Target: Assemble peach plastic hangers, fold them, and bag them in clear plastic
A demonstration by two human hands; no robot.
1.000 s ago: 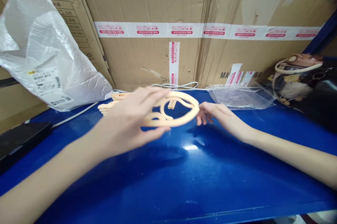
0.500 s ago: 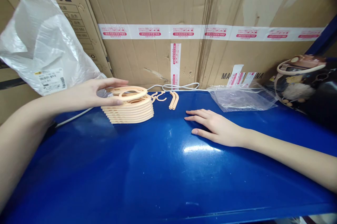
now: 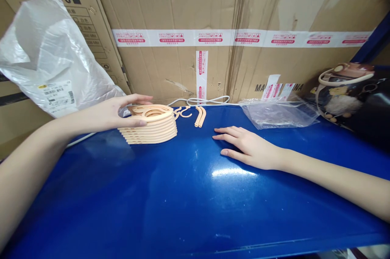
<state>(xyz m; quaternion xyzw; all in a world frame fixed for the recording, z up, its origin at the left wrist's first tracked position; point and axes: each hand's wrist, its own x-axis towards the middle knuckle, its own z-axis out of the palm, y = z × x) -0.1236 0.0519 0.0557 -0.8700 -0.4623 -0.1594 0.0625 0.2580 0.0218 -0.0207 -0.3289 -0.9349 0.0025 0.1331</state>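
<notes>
Our L hand (image 3: pixel 106 115) straddles the stack (image 3: pixel 154 131) at its L end, thumb near side, fingers far side, spread apart; can't tell if it's pressing. Our R hand (image 3: pixel 248 147) rests palm-down on the counter (image 3: pixel 183 198), fingers apart, w/ nothing in it.

Biggest risk, we'd judge: the stack slides or fans out, b/c its layers look loosely piled & a drag from our L thumb could shift the top ones. Next, the cable (image 3: pixel 210 100) could snag the hooks (image 3: pixel 186 116) if the stack's pushed back. Least: the 2 strips (image 3: pixel 203 116) get knocked if our R hand sweeps L w/o care.

Re position: the stack is on the counter, mostly R of our L palm, well apart from our R hand. Hooks stick out past its R end, beyond our L fingertips. Strips lie betw. hooks & R hand, touching neither.
</notes>
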